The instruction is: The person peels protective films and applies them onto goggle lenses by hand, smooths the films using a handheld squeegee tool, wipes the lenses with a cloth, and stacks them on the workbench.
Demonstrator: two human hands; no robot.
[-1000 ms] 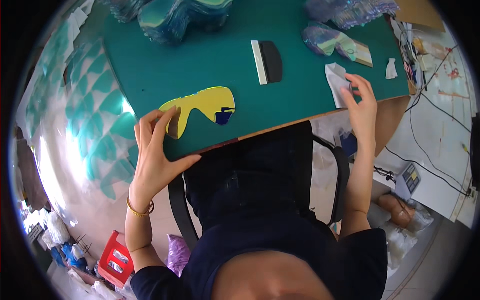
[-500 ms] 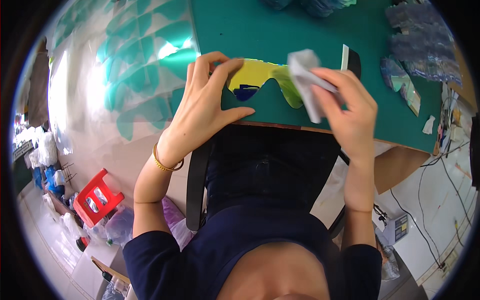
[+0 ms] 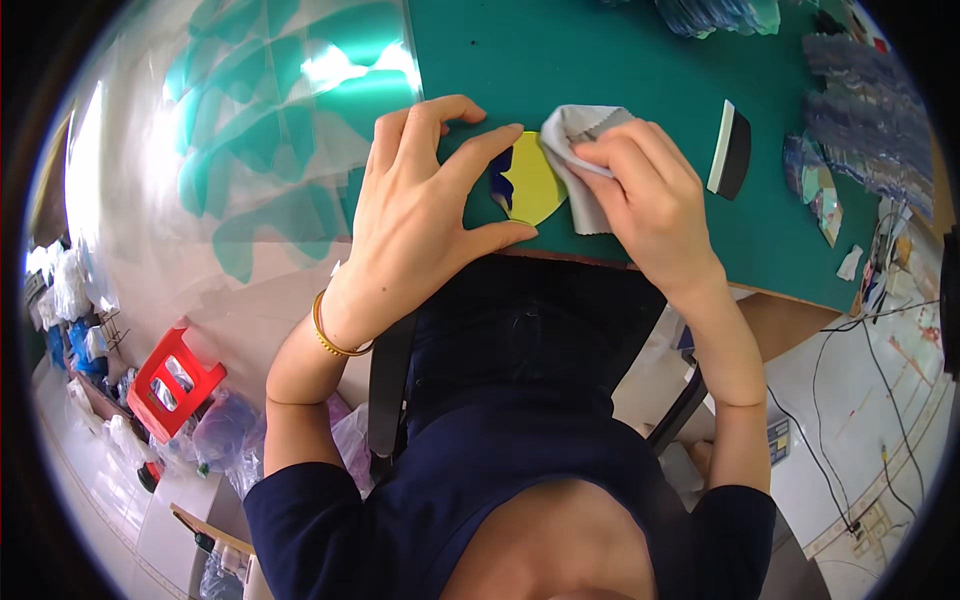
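Note:
A shiny yellow shield-shaped lens (image 3: pixel 535 178) with a dark blue reflection on its left part is near the front edge of the green table. My left hand (image 3: pixel 405 205) grips it by its edges, index fingertip at the top and thumb at the bottom. Bunched in my right hand (image 3: pixel 650 195) is a light grey cloth (image 3: pixel 585 200), closed between thumb and fingers. The cloth lies against the lens's right side and hides part of it.
Clear plastic sheeting (image 3: pixel 270 130) covers the table's left part. To the right lie a black-and-white block (image 3: pixel 730 150), a clear lens piece (image 3: pixel 815 195) and a white scrap (image 3: pixel 850 262). Stacked lenses (image 3: pixel 865 120) stand at the far right. A red stool (image 3: pixel 175 385) is at lower left.
The lens has turned in my left hand, showing a rounded end instead of its wide notched shape. My right hand has moved left and down, bringing the cloth against the lens.

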